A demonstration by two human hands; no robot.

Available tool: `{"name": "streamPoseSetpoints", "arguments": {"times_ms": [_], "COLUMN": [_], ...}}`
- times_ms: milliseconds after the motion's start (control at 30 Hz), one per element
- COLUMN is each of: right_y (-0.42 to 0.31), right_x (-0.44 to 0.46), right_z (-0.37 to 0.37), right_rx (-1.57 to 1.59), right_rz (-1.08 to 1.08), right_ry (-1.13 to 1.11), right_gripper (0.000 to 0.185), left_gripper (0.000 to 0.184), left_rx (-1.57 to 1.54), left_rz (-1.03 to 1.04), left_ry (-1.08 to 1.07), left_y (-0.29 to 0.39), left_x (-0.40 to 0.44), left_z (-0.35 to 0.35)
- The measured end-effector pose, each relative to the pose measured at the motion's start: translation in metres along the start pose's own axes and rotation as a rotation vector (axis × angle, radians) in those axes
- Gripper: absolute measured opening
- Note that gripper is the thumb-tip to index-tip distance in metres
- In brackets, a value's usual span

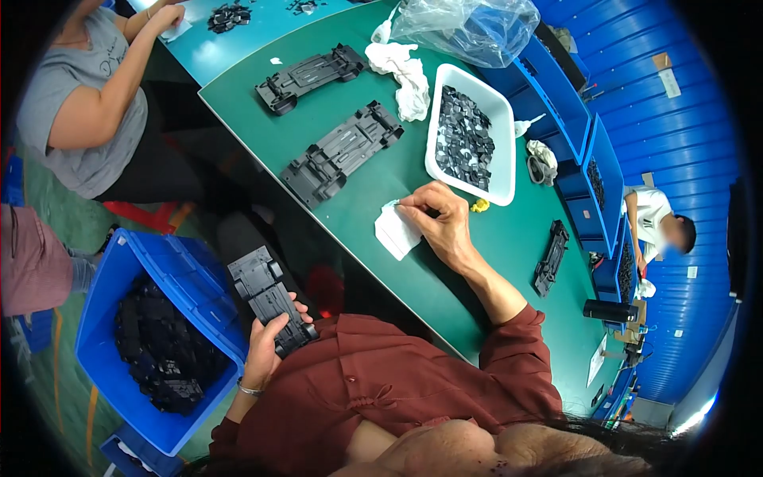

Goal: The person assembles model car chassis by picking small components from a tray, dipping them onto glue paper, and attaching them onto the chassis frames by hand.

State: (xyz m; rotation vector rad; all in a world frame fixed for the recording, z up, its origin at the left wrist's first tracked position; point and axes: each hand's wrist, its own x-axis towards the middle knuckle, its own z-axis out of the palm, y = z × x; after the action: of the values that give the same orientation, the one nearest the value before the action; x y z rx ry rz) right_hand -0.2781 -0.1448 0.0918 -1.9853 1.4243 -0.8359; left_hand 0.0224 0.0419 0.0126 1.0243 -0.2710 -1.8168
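Note:
My left hand [274,340] is wrapped round a black plastic toy-car chassis [266,290], which is held tilted beside the table's near edge, above my lap. Over the green table, my right hand [441,221] has thumb and fingers pinched at the upper corner of a folded white cloth [396,234]. A small yellow lump [480,205] lies just beyond that hand. Close by stands a white tub [431,163] holding many small black parts. Two larger chassis, one nearer [342,155] and one farther [310,77], lie on the table to the left.
A blue bin [99,334] of black parts stands on the floor at left. Another chassis [551,258] lies at the table's right. A crumpled white cloth [404,79], plastic bag [469,28] and blue bins [584,187] line the far side. Two people work nearby; another person stands at left.

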Motion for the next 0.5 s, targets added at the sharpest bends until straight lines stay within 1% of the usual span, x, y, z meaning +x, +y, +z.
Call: {"name": "streamPoseSetpoints", "arguments": {"times_ms": [100, 267, 500], "right_y": [-0.0003, 0.0048, -0.0031], "right_x": [0.0002, -0.0023, -0.0009], "right_z": [-0.0011, -0.0015, -0.0008], "right_rx": [0.003, 0.081, 0.03], "right_rz": [0.005, 0.058, 0.031], "right_ry": [-0.012, 0.031, -0.002], "right_gripper": [0.011, 0.01, 0.011], "left_gripper": [0.041, 0.041, 0.041], "left_rx": [-0.001, -0.016, -0.028], "left_rz": [0.002, 0.008, 0.011], "left_ry": [-0.004, -0.011, -0.017], "left_y": [-0.0001, -0.0027, -0.002], "left_x": [0.0001, 0.0008, 0.0004], "left_z": [-0.0004, -0.0036, -0.0031]}}
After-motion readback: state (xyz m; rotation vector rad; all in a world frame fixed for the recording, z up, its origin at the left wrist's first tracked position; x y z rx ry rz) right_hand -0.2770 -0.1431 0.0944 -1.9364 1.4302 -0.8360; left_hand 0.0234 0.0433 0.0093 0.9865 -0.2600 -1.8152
